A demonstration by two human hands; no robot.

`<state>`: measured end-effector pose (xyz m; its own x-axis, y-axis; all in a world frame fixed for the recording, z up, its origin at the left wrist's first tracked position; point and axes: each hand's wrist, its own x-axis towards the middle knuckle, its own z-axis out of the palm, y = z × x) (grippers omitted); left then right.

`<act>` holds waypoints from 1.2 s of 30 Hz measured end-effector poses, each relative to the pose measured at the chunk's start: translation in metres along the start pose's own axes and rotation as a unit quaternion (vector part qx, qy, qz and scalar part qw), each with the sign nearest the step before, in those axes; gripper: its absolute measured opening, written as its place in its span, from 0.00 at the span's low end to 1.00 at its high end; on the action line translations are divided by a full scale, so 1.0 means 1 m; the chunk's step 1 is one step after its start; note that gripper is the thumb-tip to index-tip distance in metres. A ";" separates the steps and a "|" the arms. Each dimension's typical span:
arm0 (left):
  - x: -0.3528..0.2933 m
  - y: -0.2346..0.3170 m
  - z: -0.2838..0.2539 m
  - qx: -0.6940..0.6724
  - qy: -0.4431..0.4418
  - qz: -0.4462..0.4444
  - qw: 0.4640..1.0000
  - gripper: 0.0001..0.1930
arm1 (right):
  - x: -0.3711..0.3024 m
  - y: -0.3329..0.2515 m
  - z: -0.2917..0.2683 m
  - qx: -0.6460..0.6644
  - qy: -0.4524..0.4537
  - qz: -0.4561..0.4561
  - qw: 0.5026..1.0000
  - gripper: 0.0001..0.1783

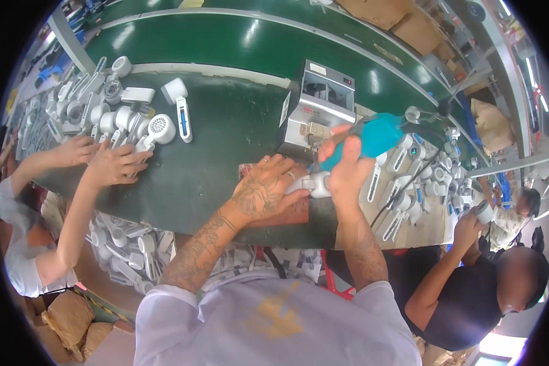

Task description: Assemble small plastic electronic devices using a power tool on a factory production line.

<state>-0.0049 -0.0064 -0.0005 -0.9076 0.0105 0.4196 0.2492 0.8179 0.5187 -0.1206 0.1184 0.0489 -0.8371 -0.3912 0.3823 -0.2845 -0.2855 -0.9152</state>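
Observation:
My right hand (351,171) is wrapped round a turquoise electric screwdriver (378,135), tilted so its tip end points down and left. Under that tip lies a white handheld fan (315,183) on a reddish mat (290,215). The fingers of my left hand (265,188) press round the fan's left part and hold it on the mat. Where the screwdriver's tip meets the fan is hidden by my hands.
A grey metal box-shaped machine (318,104) stands just beyond my hands. White fan parts crowd the bench at left (107,119) and lie on cardboard at right (402,189). A co-worker's hands (113,161) reach in at left; another person (463,293) sits at right.

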 end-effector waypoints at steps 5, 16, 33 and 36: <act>-0.003 0.005 -0.004 -0.002 0.008 0.002 1.000 0.17 | 0.033 0.014 0.006 -0.012 0.023 -0.093 0.995 0.25; 0.001 0.001 -0.002 -0.019 -0.003 -0.016 1.000 0.17 | 0.005 -0.012 0.006 -0.002 0.025 0.015 1.000 0.23; 0.001 0.002 0.004 -0.005 -0.023 -0.022 0.999 0.18 | -0.038 0.003 -0.013 0.034 -0.005 0.019 0.999 0.28; 0.012 0.009 -0.007 -0.015 -0.073 -0.039 0.996 0.19 | -0.036 0.001 -0.017 0.038 -0.006 0.007 0.999 0.26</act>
<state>-0.0110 -0.0026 0.0143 -0.9637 0.0323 0.2649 0.1833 0.8015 0.5692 -0.0985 0.1472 0.0315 -0.8351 -0.4063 0.3709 -0.2355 -0.3452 -0.9085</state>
